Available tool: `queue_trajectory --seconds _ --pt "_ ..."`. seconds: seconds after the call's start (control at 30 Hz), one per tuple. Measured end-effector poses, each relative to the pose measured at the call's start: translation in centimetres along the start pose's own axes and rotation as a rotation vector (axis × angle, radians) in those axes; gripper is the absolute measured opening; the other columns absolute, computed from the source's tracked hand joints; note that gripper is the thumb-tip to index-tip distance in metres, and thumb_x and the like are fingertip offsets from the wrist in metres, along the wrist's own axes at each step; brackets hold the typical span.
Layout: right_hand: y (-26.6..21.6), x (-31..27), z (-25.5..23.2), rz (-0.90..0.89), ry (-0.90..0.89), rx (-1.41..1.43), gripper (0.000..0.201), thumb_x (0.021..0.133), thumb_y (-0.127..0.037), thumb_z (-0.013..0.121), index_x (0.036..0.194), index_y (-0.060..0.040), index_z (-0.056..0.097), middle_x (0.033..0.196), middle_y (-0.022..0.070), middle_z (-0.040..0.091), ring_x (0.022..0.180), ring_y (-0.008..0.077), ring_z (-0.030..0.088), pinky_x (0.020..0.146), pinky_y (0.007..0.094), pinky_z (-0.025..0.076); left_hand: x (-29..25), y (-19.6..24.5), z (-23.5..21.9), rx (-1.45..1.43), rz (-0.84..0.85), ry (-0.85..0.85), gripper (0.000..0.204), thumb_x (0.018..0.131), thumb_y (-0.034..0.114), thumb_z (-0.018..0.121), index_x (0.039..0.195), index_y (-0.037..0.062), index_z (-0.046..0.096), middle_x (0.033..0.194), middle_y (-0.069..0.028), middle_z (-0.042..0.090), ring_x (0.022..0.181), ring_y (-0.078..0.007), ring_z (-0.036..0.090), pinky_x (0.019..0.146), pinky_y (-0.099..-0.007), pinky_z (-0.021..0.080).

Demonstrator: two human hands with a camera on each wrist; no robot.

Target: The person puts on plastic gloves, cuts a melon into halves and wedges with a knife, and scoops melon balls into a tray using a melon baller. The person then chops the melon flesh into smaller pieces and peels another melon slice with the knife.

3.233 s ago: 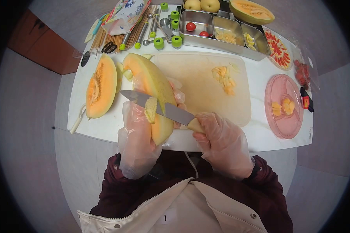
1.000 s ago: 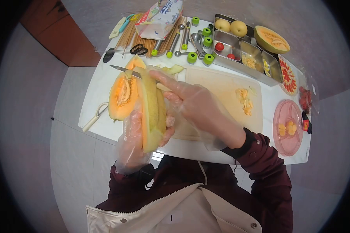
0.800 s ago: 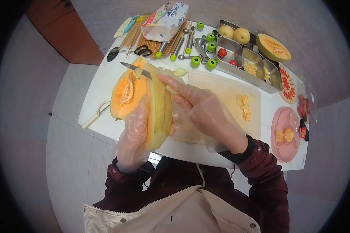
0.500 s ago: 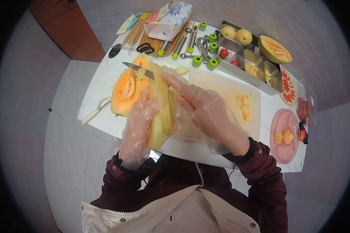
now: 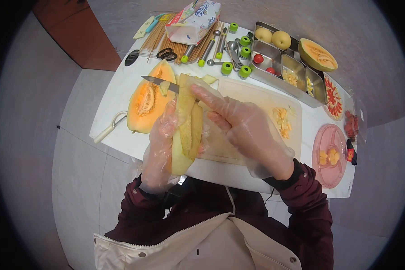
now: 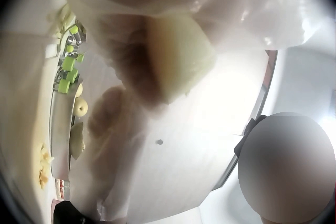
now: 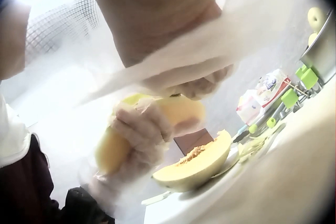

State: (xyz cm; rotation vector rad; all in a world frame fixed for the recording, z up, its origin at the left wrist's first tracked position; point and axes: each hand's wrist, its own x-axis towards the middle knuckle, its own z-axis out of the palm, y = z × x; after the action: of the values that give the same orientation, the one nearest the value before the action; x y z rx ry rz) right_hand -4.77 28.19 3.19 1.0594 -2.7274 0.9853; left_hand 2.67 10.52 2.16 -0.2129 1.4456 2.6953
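My gloved left hand (image 5: pixel 161 146) grips a partly peeled melon half (image 5: pixel 183 155), held up at the front edge of the table. Pale flesh shows at its lower end, with yellow-green rind above. My gloved right hand (image 5: pixel 245 126) holds a knife (image 5: pixel 159 82) by its pale handle, index finger stretched along the rind. The blade runs behind the melon's upper end and sticks out on the left, with a scrap of peel (image 5: pixel 164 87) on it. In the right wrist view the left hand (image 7: pixel 139 140) wraps round the melon. A seeded melon half (image 5: pixel 150 101) lies cut side up behind.
A cutting board (image 5: pixel 245 94) with small fruit pieces (image 5: pixel 281 122) lies to the right. A peeler (image 5: pixel 108 129) is at the left edge. Steel containers (image 5: pixel 267 78), green-capped cutters (image 5: pixel 227 68), skewers (image 5: pixel 155 38) and a pink divided plate (image 5: pixel 329 155) stand around.
The right hand has swung over the melon and the knife has moved to its upper end. The melon has turned rind-up, and lately the knife has shifted only slightly.
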Motion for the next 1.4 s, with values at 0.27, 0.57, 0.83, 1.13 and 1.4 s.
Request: queue_trajectory --seconds 0.27,0.57,0.83,1.13,1.4 --pt "-1.2 -1.6 -0.8 0.049 -0.007 -0.103 0.068 0.100 -0.016 0.065 0.160 -0.0375 0.041 0.082 0.0117 0.059 0.071 0.0299 0.061 0.069 0.0414 0.051 -0.1 0.6 0.2 -0.037 0.058 0.085 0.048 0.109 0.048 0.044 0.123 0.0034 0.056 0.097 -0.0064 0.060 0.077 -0.0132 0.055 0.073 -0.0279 0.046" --pt "-0.7 -1.3 1.2 0.157 0.043 -0.193 0.065 0.101 -0.017 0.064 0.159 -0.0387 0.044 0.085 0.0123 0.062 0.074 0.0314 0.063 0.069 0.0418 0.052 0.2 -0.5 0.4 0.026 0.065 0.038 0.050 0.105 0.045 0.048 0.129 0.0015 0.053 0.095 -0.0089 0.061 0.080 -0.0157 0.058 0.074 -0.0301 0.049" --pt "0.9 1.5 2.7 0.121 0.072 0.029 0.056 0.104 -0.023 0.061 0.156 -0.0364 0.047 0.116 0.0147 0.074 0.093 0.0356 0.072 0.079 0.0412 0.057 1.2 -0.9 -1.9 -0.010 0.011 -0.030 0.066 0.096 0.046 0.065 0.147 0.0090 0.044 0.110 -0.0097 0.060 0.085 -0.0199 0.065 0.068 -0.0329 0.057" --pt "4.9 3.7 4.0 0.068 0.083 0.215 0.056 0.103 -0.017 0.052 0.159 -0.0219 0.044 0.100 0.0194 0.074 0.090 0.0378 0.071 0.079 0.0461 0.055 0.7 0.0 -2.3 0.108 -0.084 -0.079 0.073 0.091 0.052 0.070 0.144 0.0087 0.046 0.100 -0.0096 0.061 0.078 -0.0201 0.064 0.062 -0.0303 0.054" --pt "6.1 5.3 5.0 0.058 0.156 -0.315 0.059 0.095 -0.008 0.058 0.153 -0.0089 0.048 0.084 0.0144 0.070 0.077 0.0311 0.071 0.066 0.0431 0.055 1.8 -0.3 -1.8 0.067 0.026 0.026 0.077 0.091 0.046 0.070 0.150 0.0068 0.041 0.122 -0.0103 0.057 0.093 -0.0189 0.065 0.070 -0.0332 0.059"
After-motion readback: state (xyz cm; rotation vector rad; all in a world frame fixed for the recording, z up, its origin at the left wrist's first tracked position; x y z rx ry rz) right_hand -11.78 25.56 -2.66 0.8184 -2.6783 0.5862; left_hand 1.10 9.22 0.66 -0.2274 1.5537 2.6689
